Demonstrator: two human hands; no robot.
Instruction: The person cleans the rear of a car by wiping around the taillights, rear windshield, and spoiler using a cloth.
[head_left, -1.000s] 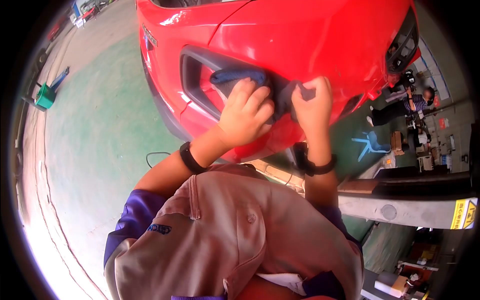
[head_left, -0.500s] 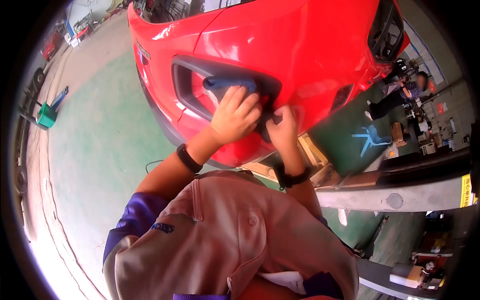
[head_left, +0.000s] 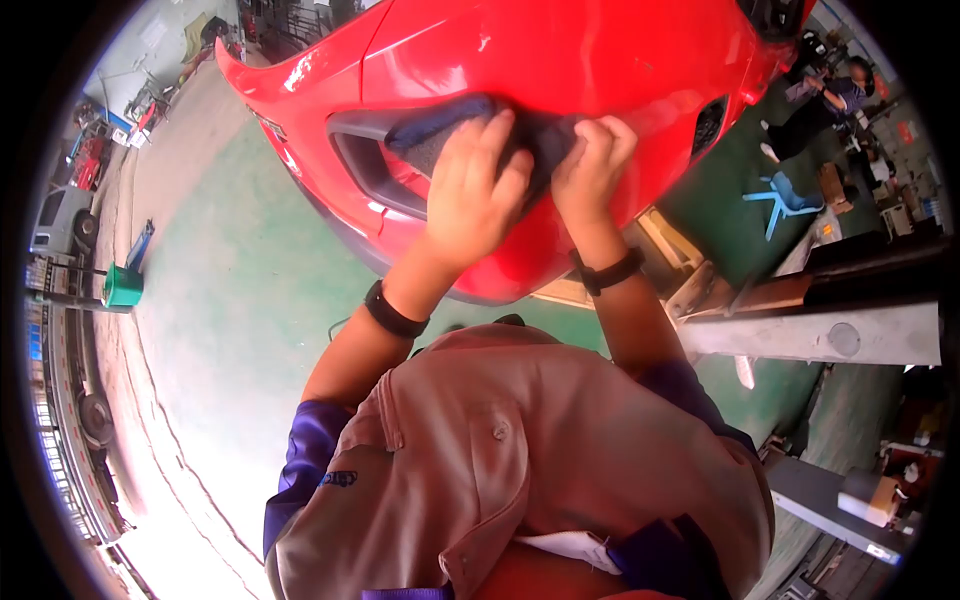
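Note:
A red car body (head_left: 620,60) fills the top of the view, with a black-framed opening (head_left: 355,150) in its bumper. Over the right part of that frame lies a dark blue-grey cloth (head_left: 425,130). My left hand (head_left: 470,190) presses on the cloth, its fingers curled round it. To the right, my right hand (head_left: 590,170) pinches a dark end of the cloth between thumb and fingers, close against the red surface. The part of the cloth under my left palm is hidden.
Wooden frames (head_left: 670,250) stand below the car, beside a grey metal beam (head_left: 800,335). A blue stool (head_left: 785,200) and another person (head_left: 825,110) are at the right. A green bucket (head_left: 122,287) stands at the far left.
The view has shifted and turned. My left hand stays on the cloth, which now looks more tilted. My right hand has moved up and right relative to the half-second-old frame, still pinching the dark end.

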